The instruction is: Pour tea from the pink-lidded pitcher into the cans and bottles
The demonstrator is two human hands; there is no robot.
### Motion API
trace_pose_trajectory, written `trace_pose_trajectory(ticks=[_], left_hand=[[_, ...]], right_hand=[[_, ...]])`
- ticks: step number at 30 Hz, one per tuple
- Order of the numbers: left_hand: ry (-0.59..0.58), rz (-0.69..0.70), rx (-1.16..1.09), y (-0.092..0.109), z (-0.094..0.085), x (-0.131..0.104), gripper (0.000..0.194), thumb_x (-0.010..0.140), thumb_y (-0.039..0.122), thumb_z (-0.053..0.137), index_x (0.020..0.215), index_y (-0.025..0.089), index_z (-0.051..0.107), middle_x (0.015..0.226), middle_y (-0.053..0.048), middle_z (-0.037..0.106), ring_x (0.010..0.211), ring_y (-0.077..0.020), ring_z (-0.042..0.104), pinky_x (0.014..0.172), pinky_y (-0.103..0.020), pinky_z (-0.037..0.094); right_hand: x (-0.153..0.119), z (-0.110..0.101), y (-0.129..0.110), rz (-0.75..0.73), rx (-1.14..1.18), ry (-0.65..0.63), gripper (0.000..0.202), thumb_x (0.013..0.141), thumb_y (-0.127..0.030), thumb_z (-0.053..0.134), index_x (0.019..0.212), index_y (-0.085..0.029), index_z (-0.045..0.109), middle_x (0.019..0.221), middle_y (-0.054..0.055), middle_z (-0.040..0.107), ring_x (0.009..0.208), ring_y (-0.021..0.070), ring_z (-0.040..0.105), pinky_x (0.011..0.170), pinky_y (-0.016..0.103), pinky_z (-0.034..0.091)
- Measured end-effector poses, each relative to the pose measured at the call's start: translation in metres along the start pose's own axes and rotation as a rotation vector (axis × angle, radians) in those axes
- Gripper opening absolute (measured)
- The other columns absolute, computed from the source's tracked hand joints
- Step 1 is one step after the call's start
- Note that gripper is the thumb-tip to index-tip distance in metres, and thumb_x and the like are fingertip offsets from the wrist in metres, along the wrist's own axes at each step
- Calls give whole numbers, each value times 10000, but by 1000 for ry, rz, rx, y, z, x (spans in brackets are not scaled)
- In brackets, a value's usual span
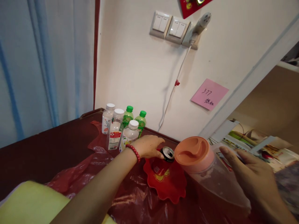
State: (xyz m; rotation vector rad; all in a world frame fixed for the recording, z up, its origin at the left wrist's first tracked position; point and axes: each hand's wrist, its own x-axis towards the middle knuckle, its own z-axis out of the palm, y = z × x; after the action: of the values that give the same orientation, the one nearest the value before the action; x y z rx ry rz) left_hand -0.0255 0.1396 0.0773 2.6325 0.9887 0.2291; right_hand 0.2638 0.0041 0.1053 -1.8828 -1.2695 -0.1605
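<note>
A: Where does the can [163, 161] sit?

B: On a red scalloped dish [167, 183], near the table's [46, 149] back edge, close under the wall. The left hand [148, 146] comes in from the lower left, forearm stretched long across the red plastic sheet [130, 199], fingers curled over the can's side and closed on it. A red bead bracelet [133, 151] rings that wrist.

A: And the other hand?

B: The right hand [247, 177] enters from the lower right, palm against the clear jug [210, 177] and fingers wrapped round its side, so it grips the jug. The jug leans toward the can, its orange lid [192, 152] just beside the can's top.

A: How much room is there around the can?

B: Little. The jug's lid crowds it on the right, the wall is close behind, and the bottles [122, 129] stand in a cluster just behind the left wrist. Two have green caps, three have white caps. To the left of the bottles the dark tabletop runs bare to its corner by the blue curtain [46, 62].

A: Anything past the jug?

B: Printed papers [254, 143] lie at the right, below a white slanted frame. A pink note [209, 94] is stuck on the wall, and a white cord [173, 90] hangs from the plug beside the switches [170, 26] down behind the table.
</note>
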Motion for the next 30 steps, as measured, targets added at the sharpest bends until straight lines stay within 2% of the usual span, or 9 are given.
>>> trace_pose_trajectory(ticks=[10,24,30], left_hand=[[-8,-6,-5,1,-2,-1,712,877,459,756,1488,171,529,1388,-165,675,1268,-356,639,1021,-441,520],[-4,-10,-4,0,-3,-2,703,878,462,746,1484,180,529,1386,-159,680,1259,-343,643,1006,-422,520],[1,-10,-18,0,-4,-2,689,875,444,753,1473,179,537,1394,-162,675,1264,-348,639,1014,-439,517]], right_hand=[[1,-1,3,-39,-24,-28,623,758,-841,628,714,-223,702,676,22,638,647,214,540,518,310,381],[3,-3,-1,-6,-49,-46,637,736,-857,618,783,-233,732,658,31,648,602,235,550,501,332,391],[1,-3,-3,-61,-62,-4,608,778,-834,602,801,-240,735,623,29,620,604,241,547,514,332,375]])
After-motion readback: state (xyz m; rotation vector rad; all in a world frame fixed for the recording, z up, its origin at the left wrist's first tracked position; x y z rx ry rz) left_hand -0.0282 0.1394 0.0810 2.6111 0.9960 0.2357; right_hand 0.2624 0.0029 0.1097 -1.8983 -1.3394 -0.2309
